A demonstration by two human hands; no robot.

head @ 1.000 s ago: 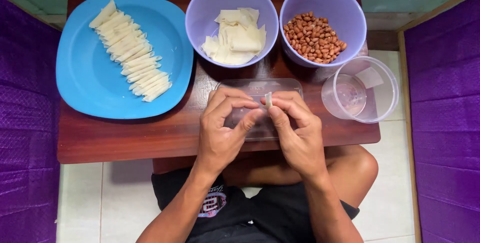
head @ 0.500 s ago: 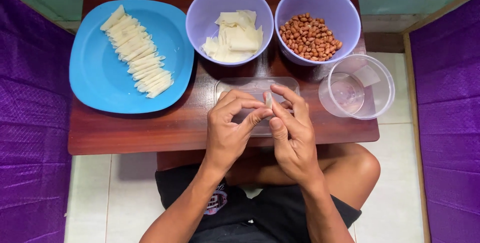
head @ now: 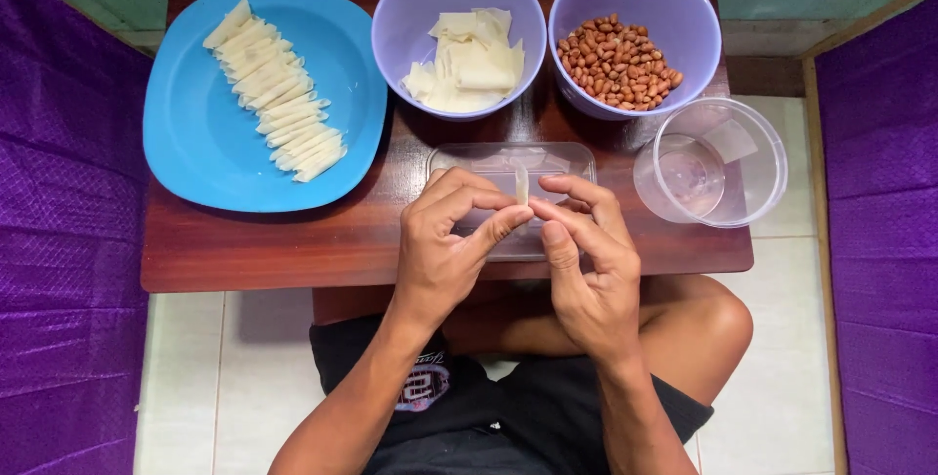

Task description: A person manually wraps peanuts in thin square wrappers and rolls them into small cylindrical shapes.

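Note:
My left hand [head: 447,240] and my right hand [head: 586,255] meet over a clear rectangular tray [head: 508,157] at the table's near edge. Together their fingertips pinch a small pale rolled wrapper [head: 522,185], held upright between them. Left of the hands lies a blue plate [head: 195,152] carrying a row of several finished pale rolls [head: 276,115]. Behind the hands stand a lilac bowl of flat wrapper sheets [head: 466,72] and a lilac bowl of peanuts [head: 616,61].
A clear plastic cup [head: 752,157] with a little liquid stands at the table's right edge. The small brown wooden table [head: 293,240] sits over white floor tiles, with purple fabric on both sides. My crossed legs are under the near edge.
The hands have stayed over the clear tray, turning the wrapper between the fingertips; it now stands upright and slimmer between them.

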